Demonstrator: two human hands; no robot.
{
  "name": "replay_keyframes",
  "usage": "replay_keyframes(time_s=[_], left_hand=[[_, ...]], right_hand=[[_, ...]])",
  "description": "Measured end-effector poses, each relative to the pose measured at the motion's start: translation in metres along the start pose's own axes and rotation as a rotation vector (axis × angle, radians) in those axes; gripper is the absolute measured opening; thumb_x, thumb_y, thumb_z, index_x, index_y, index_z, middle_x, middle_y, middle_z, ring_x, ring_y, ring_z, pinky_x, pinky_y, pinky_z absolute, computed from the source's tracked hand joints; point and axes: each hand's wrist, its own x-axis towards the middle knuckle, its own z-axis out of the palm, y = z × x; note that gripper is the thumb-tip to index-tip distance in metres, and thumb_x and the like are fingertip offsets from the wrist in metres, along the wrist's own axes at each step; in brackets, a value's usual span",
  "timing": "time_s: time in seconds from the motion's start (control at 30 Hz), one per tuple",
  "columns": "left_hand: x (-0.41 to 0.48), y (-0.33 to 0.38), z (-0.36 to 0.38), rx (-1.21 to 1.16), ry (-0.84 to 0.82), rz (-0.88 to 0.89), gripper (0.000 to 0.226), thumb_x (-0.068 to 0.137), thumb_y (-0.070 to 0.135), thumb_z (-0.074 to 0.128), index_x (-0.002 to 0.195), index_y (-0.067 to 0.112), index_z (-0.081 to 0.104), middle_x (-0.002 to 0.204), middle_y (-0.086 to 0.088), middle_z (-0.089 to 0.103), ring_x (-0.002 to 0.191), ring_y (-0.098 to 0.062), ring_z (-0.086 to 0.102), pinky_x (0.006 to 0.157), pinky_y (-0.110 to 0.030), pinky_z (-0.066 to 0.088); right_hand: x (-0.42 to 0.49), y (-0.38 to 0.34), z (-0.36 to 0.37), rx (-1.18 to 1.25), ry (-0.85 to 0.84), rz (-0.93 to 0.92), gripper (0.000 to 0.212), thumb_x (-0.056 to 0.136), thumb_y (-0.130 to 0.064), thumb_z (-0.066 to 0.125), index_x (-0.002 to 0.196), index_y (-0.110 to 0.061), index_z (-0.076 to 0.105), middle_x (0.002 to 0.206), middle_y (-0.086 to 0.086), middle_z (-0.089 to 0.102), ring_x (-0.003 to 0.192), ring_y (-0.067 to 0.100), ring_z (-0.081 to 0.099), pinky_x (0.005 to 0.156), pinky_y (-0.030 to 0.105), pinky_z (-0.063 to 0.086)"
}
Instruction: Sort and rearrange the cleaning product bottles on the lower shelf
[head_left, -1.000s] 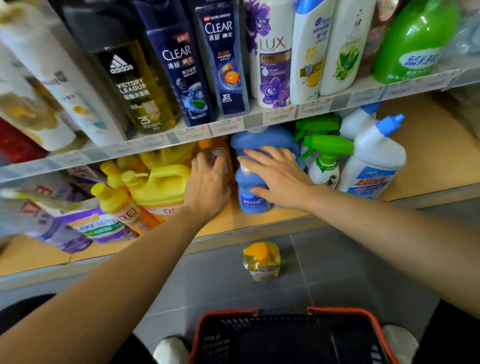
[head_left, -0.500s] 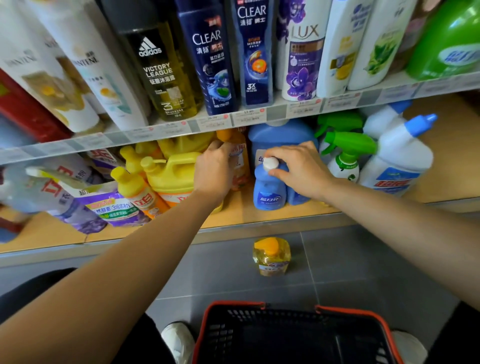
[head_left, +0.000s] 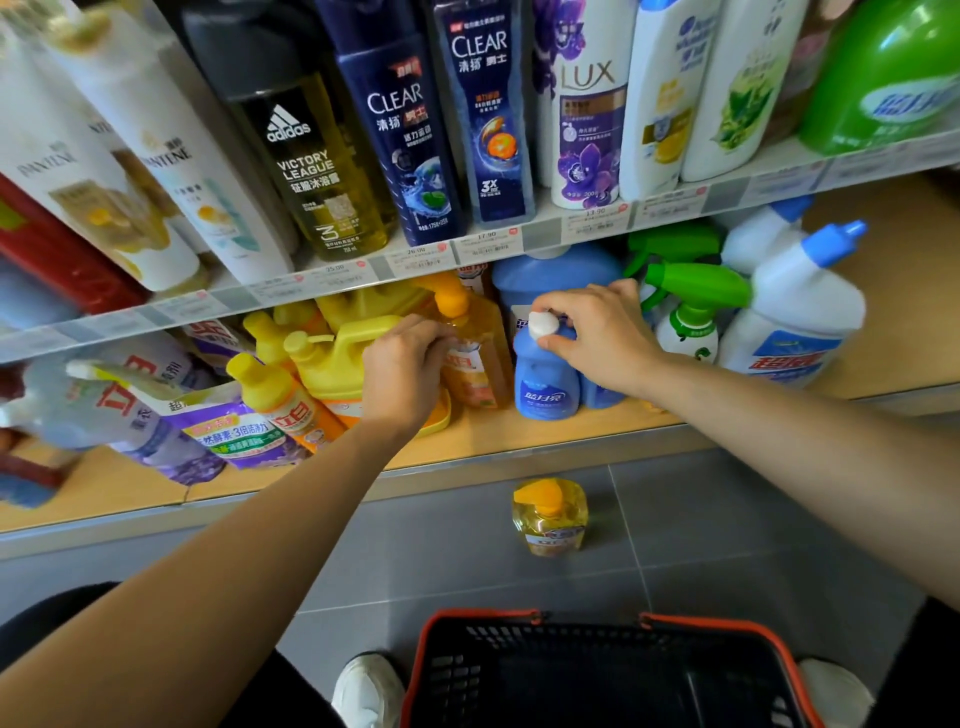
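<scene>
- Behind the right hand (head_left: 597, 332), a large blue jug (head_left: 556, 270) is mostly hidden; the basket (head_left: 488, 614) at 6 o'clock is cut off, its inside dark.
- That hand pinches the white cap (head_left: 543, 325) of the small blue bottle (head_left: 545, 384) on the lower shelf (head_left: 519, 431).
- At its 9 o'clock, the left hand (head_left: 410, 364) grips the orange bottle (head_left: 478, 358).

Worn items, head view.
- Left arm (head_left: 208, 561) at 8 o'clock and right arm (head_left: 779, 447) at 3 o'clock: both bare along the whole visible length.
- Left hand (head_left: 405, 374) and right hand (head_left: 597, 332): bare.
- Trousers (head_left: 67, 618): dark, near black, at 8 o'clock and again at 4 o'clock (fabric detail unreadable).
- Left shoe (head_left: 366, 691) at 6 o'clock and right shoe (head_left: 831, 691) at 5 o'clock: white, with rounded toes.
</scene>
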Motion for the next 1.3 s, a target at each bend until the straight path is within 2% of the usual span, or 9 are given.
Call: replay_keyframes(time_s=[0.27,0.37,0.47,0.6,0.77,0.9,1.03,1.2,1.3], left_hand=[[-0.021,-0.019,-0.024,-0.091,-0.091,0.118,0.006,0.095,0.008,0.069,0.096,0.008,0.075,0.092,-0.002,0.069,0.084,-0.01,0.062,0.071,-0.025,0.052],[-0.023,-0.015,-0.023,-0.163,-0.104,-0.03,0.015,0.097,0.017,0.068,0.11,0.012,0.071,0.105,-0.001,0.068,0.091,-0.008,0.061,0.072,-0.031,0.056],[-0.018,-0.002,-0.013,-0.201,-0.121,-0.252,0.049,0.092,0.043,0.071,0.135,0.021,0.061,0.122,0.002,0.064,0.105,-0.015,0.061,0.077,-0.038,0.059],[-0.009,0.015,0.006,-0.016,-0.145,-0.346,0.065,0.081,0.069,0.068,0.131,0.027,0.062,0.126,0.003,0.064,0.118,-0.022,0.046,0.082,-0.036,0.046],[-0.005,0.017,0.012,-0.219,-0.118,-0.426,0.047,0.085,0.051,0.074,0.12,0.021,0.064,0.112,0.007,0.061,0.112,-0.018,0.037,0.092,-0.042,0.045],[-0.013,0.022,0.005,-0.396,-0.167,-0.366,0.031,0.087,0.038,0.078,0.111,0.02,0.068,0.109,0.005,0.07,0.106,-0.016,0.063,0.089,-0.045,0.057],[-0.018,0.031,-0.006,-0.45,-0.19,-0.357,0.03,0.091,0.03,0.074,0.116,0.014,0.068,0.115,-0.003,0.07,0.106,-0.018,0.066,0.092,-0.046,0.057],[-0.012,0.048,-0.049,-0.591,-0.127,-0.335,0.03,0.095,0.023,0.068,0.122,0.011,0.063,0.117,-0.001,0.069,0.108,-0.011,0.065,0.095,-0.038,0.057],[-0.011,0.066,-0.082,-0.673,-0.142,-0.255,0.026,0.097,0.02,0.064,0.122,0.012,0.062,0.117,-0.002,0.07,0.11,-0.013,0.065,0.096,-0.039,0.056]], right_hand=[[0.004,0.0,0.004,-0.002,-0.015,0.036,0.027,0.087,-0.026,0.071,0.114,-0.03,0.067,0.102,-0.005,0.071,0.097,0.023,0.062,0.082,0.038,0.024],[0.003,0.0,0.005,0.007,-0.013,0.029,0.027,0.087,-0.026,0.071,0.113,-0.03,0.067,0.101,-0.006,0.071,0.094,0.021,0.061,0.08,0.036,0.022],[0.001,0.0,0.005,0.007,-0.02,0.024,0.027,0.087,-0.027,0.072,0.112,-0.029,0.067,0.1,-0.007,0.07,0.092,0.019,0.06,0.08,0.036,0.021],[-0.001,0.0,0.007,-0.009,-0.024,0.012,0.029,0.084,-0.029,0.074,0.112,-0.029,0.067,0.1,-0.007,0.07,0.092,0.019,0.06,0.082,0.036,0.021],[-0.004,0.0,0.006,-0.004,-0.033,0.011,0.029,0.085,-0.028,0.075,0.112,-0.029,0.066,0.1,-0.008,0.069,0.094,0.019,0.061,0.083,0.034,0.02],[-0.004,-0.001,0.0,0.002,-0.103,0.022,0.038,0.084,-0.027,0.076,0.12,-0.027,0.065,0.108,-0.007,0.07,0.105,0.02,0.061,0.095,0.037,0.025],[-0.009,-0.002,-0.015,0.06,-0.198,0.058,0.06,0.081,-0.028,0.08,0.136,-0.024,0.057,0.124,-0.004,0.067,0.12,0.022,0.056,0.112,0.037,0.019],[-0.032,-0.009,-0.041,0.233,-0.251,0.043,0.076,0.075,-0.035,0.085,0.142,-0.019,0.052,0.139,-0.002,0.057,0.127,0.019,0.052,0.107,0.036,0.038],[-0.043,-0.023,-0.057,0.502,-0.32,0.146,0.07,0.078,-0.035,0.083,0.14,-0.025,0.052,0.132,-0.013,0.059,0.122,0.009,0.056,0.094,0.018,0.046]])
